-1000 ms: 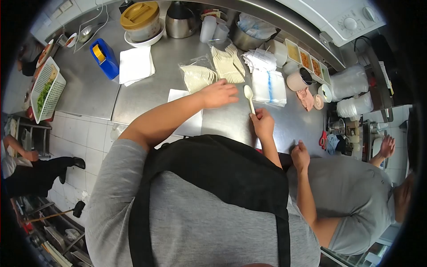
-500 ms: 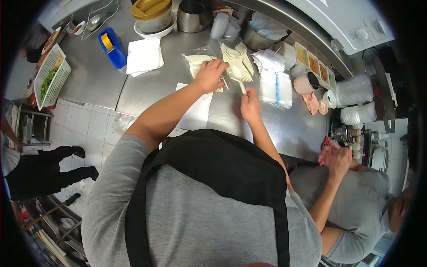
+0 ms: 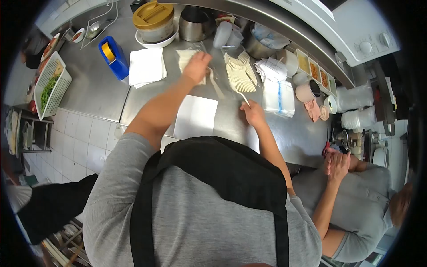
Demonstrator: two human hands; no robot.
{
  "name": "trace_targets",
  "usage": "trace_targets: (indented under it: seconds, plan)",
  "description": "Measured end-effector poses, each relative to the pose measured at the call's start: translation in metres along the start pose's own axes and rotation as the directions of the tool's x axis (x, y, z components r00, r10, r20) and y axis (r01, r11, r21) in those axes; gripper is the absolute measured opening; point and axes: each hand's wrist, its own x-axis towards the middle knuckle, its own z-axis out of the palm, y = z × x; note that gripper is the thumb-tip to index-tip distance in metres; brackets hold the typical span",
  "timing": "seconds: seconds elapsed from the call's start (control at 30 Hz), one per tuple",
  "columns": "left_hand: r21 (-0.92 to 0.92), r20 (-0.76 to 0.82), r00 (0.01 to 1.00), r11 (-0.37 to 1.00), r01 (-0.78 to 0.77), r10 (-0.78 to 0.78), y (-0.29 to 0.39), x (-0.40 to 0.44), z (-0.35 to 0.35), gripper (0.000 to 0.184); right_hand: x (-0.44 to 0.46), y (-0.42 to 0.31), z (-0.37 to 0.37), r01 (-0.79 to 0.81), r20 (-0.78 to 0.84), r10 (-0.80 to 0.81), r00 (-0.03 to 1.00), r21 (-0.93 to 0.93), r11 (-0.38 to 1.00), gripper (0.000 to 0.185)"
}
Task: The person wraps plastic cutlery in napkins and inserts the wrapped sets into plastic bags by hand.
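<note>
My left hand (image 3: pixel 197 66) is over a plastic-wrapped bundle of cream cutlery (image 3: pixel 186 55), its fingers smeared by motion. Just right of its fingertips is a blurred cream plastic utensil (image 3: pixel 216 85); whether the hand grips it I cannot tell. My right hand (image 3: pixel 253 113) pinches the handle of a cream plastic utensil (image 3: pixel 243 96), whose far end overlaps a pile of plastic forks (image 3: pixel 240 73) in an opened bag. A sheet of white paper (image 3: pixel 195 118) lies on the steel counter between my arms.
White napkins (image 3: pixel 147 66) and a blue tape dispenser (image 3: pixel 113 58) lie at left. A lidded tub (image 3: pixel 153 22) and a metal jug (image 3: pixel 194 24) stand behind. White bags (image 3: pixel 279 97) lie right, near cups and ingredient trays (image 3: pixel 313 71). A co-worker (image 3: pixel 347 196) stands at right, another person (image 3: pixel 53 204) at left.
My left hand has moved up and left, off the fork pile's edge. My right hand has drawn slightly toward me with a utensil. The person at left has come closer.
</note>
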Motion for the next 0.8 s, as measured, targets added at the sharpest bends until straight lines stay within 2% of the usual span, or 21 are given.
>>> trace_targets:
  seconds: [0.1, 0.2, 0.23, 0.33, 0.37, 0.47, 0.5, 0.6, 0.7, 0.8]
  plan:
    - [0.032, -0.030, 0.998, 0.998, 0.062, -0.061, -0.003, 0.004, -0.014, 0.055, -0.023, 0.027, 0.003, 0.048, -0.217, -0.055, 0.975, -0.035, 0.998, 0.029]
    - [-0.032, -0.069, 0.993, 0.995, -0.099, 0.096, 0.014, -0.013, -0.037, 0.061, -0.049, 0.021, -0.008, -0.076, -0.215, 0.097, 0.972, 0.103, 0.992, 0.026]
    - [0.000, 0.000, 0.989, 0.989, -0.147, 0.147, 0.020, -0.019, -0.044, 0.057, -0.052, 0.026, -0.007, -0.095, -0.220, 0.119, 0.968, 0.117, 0.989, 0.024]
    - [0.120, 0.114, 0.931, 0.925, -0.360, 0.348, 0.024, -0.036, -0.042, 0.041, -0.056, 0.032, 0.005, 0.051, -0.358, -0.074, 0.931, -0.074, 0.996, 0.023]
    - [0.088, 0.118, 0.916, 0.914, -0.395, 0.385, 0.024, -0.040, -0.034, 0.023, -0.057, 0.032, 0.008, 0.077, -0.391, -0.122, 0.912, -0.128, 0.989, 0.021]
    - [0.065, 0.239, 0.849, 0.865, -0.497, 0.470, 0.033, -0.043, -0.032, 0.014, -0.059, 0.026, 0.020, 0.180, -0.497, -0.344, 0.797, -0.348, 0.920, 0.019]
    - [0.079, 0.154, 0.842, 0.843, -0.532, 0.517, 0.038, -0.041, -0.032, 0.009, -0.059, 0.026, 0.023, 0.175, -0.508, -0.327, 0.797, -0.324, 0.930, 0.018]
    - [-0.094, 0.419, 0.855, 0.951, -0.293, 0.305, 0.071, -0.029, -0.046, 0.006, -0.056, 0.040, 0.023, 0.194, -0.512, -0.297, 0.806, -0.247, 0.950, 0.016]
    - [-0.279, 0.522, 0.804, 0.948, -0.154, 0.285, 0.098, -0.024, -0.030, 0.006, -0.063, 0.048, 0.006, 0.072, -0.539, -0.106, 0.836, -0.085, 0.994, 0.015]
    - [-0.188, 0.606, 0.774, 0.978, -0.084, 0.183, 0.116, -0.029, 0.003, 0.009, -0.072, 0.047, -0.009, 0.046, -0.542, -0.051, 0.839, -0.023, 0.999, 0.015]
